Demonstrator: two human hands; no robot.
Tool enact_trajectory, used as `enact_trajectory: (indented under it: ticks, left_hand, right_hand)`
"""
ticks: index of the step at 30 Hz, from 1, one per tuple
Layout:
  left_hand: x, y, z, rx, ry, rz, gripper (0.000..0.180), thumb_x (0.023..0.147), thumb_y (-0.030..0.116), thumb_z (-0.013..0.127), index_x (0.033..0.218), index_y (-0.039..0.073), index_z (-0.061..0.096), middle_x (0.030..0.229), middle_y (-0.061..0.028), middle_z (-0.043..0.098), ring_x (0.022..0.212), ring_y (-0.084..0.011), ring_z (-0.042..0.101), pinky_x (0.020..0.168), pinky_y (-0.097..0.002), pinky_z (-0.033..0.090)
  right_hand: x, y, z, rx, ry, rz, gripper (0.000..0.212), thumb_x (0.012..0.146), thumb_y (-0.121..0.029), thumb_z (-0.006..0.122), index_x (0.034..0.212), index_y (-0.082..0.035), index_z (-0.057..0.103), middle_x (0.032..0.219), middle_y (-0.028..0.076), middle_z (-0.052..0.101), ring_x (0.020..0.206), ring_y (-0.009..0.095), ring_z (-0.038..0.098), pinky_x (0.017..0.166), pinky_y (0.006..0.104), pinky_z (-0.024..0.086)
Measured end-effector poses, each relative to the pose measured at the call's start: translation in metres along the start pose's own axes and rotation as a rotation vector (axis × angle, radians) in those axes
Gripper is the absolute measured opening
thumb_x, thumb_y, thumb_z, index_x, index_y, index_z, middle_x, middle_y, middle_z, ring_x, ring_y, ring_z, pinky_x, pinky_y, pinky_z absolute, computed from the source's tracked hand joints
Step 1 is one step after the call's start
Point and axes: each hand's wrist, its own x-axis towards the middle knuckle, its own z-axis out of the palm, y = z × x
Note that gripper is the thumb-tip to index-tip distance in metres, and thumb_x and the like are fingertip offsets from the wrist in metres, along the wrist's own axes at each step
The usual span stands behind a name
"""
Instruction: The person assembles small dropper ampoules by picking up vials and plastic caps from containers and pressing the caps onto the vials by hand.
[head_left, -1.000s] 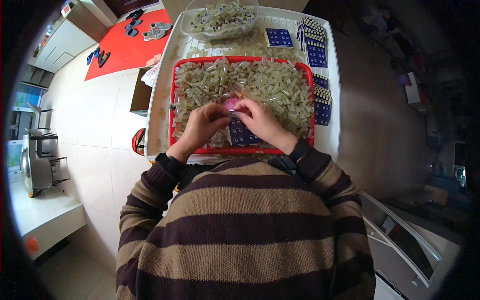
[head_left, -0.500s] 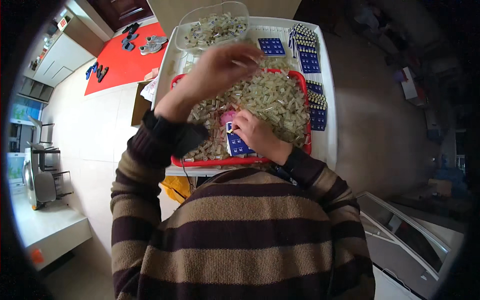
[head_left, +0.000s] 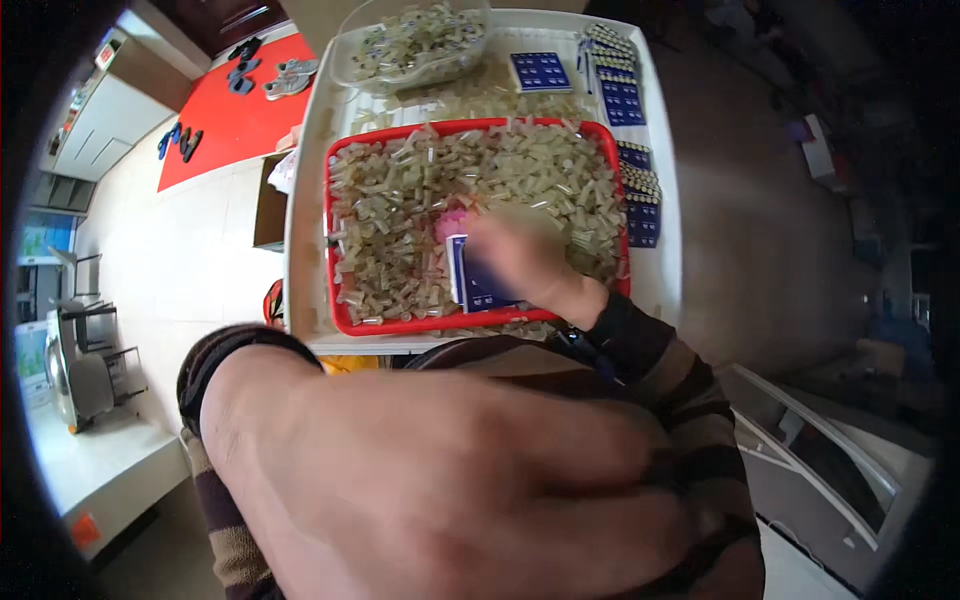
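Very close to the camera, my left hand [head_left: 430, 480] fills the lower middle of the view, its back toward me. Its fingers point right and are smeared by motion, so their grip cannot be told. My right hand [head_left: 530, 262] is over the dark blue printed cards [head_left: 478, 290], which sit in a red-rimmed tray [head_left: 420, 325]; blur hides its fingertips. Small clear pale tubes [head_left: 385, 215] fill the tray around the cards. A pink thing [head_left: 455, 224] lies just beyond the cards, partly covered by my right hand.
The tray rests on a white table [head_left: 308, 200]. At its far left stands a clear plastic tub [head_left: 410, 50] of similar tubes. Another blue card stack [head_left: 540, 72] is at the back, with blue cards bearing rows of pale pieces [head_left: 640, 185] along the right edge.
My left hand has come back from above the tray's far side to close before the camera. My right hand has blurred over the cards. The whole view has shifted slightly.
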Motion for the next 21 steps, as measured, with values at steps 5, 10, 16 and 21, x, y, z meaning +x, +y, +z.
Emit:
enact_trajectory:
  ticks: [5, 10, 16, 21]
  left_hand:
    - [-0.029, -0.015, -0.022, 0.093, -0.088, -0.078, 0.021, 0.083, 0.011, 0.056, 0.100, 0.000, 0.063, 0.100, -0.0161, 0.064, 0.081, -0.0278, 0.064, 0.066, -0.0326, 0.052]
    - [-0.049, -0.059, -0.015, 0.162, -0.032, -0.353, 0.028, 0.080, 0.005, 0.060, 0.107, 0.001, 0.060, 0.105, -0.0153, 0.062, 0.093, -0.0322, 0.062, 0.080, -0.0382, 0.051]
    - [-0.108, -0.144, 0.043, 0.384, 0.065, -0.687, 0.031, 0.079, 0.008, 0.066, 0.109, 0.000, 0.058, 0.110, -0.0180, 0.058, 0.101, -0.0385, 0.057, 0.086, -0.0416, 0.048]
    - [-0.121, -0.160, 0.062, 0.614, 0.152, -0.667, 0.035, 0.074, 0.011, 0.070, 0.107, 0.003, 0.059, 0.110, -0.0157, 0.055, 0.104, -0.0353, 0.053, 0.089, -0.0418, 0.045]
  right_hand:
    - [-0.004, -0.006, -0.024, 0.085, 0.092, 0.006, 0.012, 0.086, -0.005, 0.059, 0.098, -0.004, 0.059, 0.091, 0.012, 0.064, 0.086, 0.027, 0.064, 0.071, 0.0335, 0.051]
    - [-0.013, 0.015, -0.092, 0.166, 0.415, 0.148, 0.012, 0.091, -0.007, 0.055, 0.101, -0.004, 0.062, 0.095, 0.009, 0.065, 0.086, 0.019, 0.063, 0.075, 0.0292, 0.049]
    - [-0.035, 0.082, -0.174, -0.381, 0.389, 0.397, 0.013, 0.090, -0.007, 0.054, 0.100, -0.003, 0.061, 0.095, 0.016, 0.064, 0.090, 0.029, 0.063, 0.079, 0.0319, 0.048]
    - [-0.045, 0.119, -0.145, -0.400, 0.168, 0.361, 0.013, 0.086, -0.005, 0.056, 0.098, -0.002, 0.060, 0.095, 0.018, 0.062, 0.089, 0.033, 0.061, 0.078, 0.0345, 0.048]
